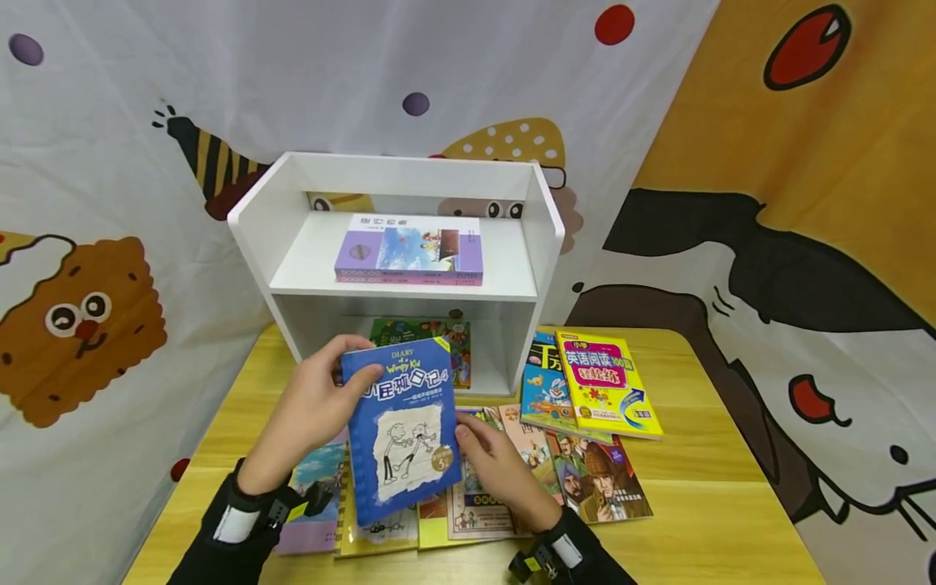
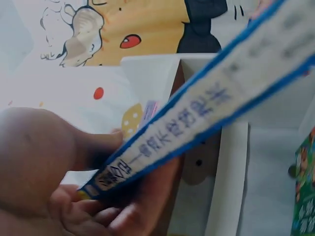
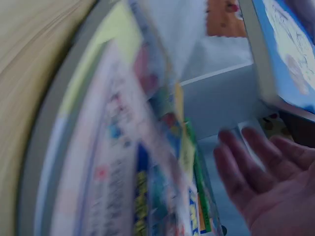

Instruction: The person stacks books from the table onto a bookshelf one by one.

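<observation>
A blue Diary of a Wimpy Kid book point(image 1: 420, 398) is held up, cover facing the head camera, in front of a white shelf unit. My left hand point(image 1: 314, 406) grips its upper left corner, thumb on the cover. In the left wrist view, the book's spine point(image 2: 182, 115) slants up from the left hand point(image 2: 44, 162). Beside the book's lower right edge is my right hand point(image 1: 504, 471). The right wrist view shows the right hand point(image 3: 270, 182) with fingers extended below the book point(image 3: 288, 54), without curling around it.
On the white shelf unit point(image 1: 296, 268), purple-covered books point(image 1: 409, 252) lie stacked on the upper level. A green book point(image 1: 461, 349) stands in the lower compartment. Several books, including a yellow one point(image 1: 607, 382) and a detective-cover one point(image 1: 600, 479), overlap on the wooden table point(image 1: 717, 471).
</observation>
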`<action>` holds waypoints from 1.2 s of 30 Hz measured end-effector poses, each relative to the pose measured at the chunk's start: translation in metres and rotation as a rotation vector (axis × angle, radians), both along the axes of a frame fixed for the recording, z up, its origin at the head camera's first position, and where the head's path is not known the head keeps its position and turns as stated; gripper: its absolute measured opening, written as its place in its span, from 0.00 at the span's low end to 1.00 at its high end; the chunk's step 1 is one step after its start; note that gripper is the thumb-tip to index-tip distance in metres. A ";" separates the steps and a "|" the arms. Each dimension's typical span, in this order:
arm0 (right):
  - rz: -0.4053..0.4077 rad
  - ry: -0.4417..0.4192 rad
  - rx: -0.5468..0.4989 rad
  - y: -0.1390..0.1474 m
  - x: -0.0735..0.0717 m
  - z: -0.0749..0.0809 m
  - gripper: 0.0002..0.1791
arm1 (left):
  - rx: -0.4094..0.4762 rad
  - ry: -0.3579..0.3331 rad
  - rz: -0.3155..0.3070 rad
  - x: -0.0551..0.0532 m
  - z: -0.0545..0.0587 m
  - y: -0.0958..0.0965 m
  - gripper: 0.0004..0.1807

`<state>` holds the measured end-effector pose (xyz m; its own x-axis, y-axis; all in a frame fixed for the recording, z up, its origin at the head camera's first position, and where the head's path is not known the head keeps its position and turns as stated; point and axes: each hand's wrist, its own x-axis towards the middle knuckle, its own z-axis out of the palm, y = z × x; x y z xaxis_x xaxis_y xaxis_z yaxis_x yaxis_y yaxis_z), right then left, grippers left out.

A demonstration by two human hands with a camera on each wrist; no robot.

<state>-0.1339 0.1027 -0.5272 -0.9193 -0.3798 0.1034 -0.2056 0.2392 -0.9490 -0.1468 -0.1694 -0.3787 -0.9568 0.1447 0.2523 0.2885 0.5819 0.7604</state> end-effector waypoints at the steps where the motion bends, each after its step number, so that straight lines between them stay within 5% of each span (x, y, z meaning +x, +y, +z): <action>1: 0.007 -0.030 -0.050 0.001 0.000 0.004 0.22 | 0.037 0.007 -0.009 -0.001 0.000 0.001 0.20; 6: 0.055 -0.125 -0.244 0.003 0.002 0.029 0.21 | 0.198 -0.001 -0.067 -0.007 -0.006 0.007 0.18; 11: 0.095 -0.151 -0.369 -0.001 0.006 0.045 0.20 | 0.237 -0.021 -0.092 -0.014 -0.019 0.011 0.18; 21: 0.099 -0.175 -0.409 0.008 0.002 0.025 0.21 | 0.131 -0.013 -0.068 -0.023 -0.034 0.008 0.18; 25: 0.128 -0.123 -0.337 0.019 -0.006 0.025 0.20 | 0.128 -0.001 -0.119 -0.022 -0.030 0.008 0.19; 29: 0.177 -0.098 -0.300 0.032 -0.011 0.042 0.19 | 0.115 0.032 -0.233 -0.013 -0.018 0.011 0.23; 36: 0.224 -0.077 -0.238 0.048 -0.020 0.065 0.18 | 0.168 -0.056 -0.389 0.003 0.001 0.015 0.29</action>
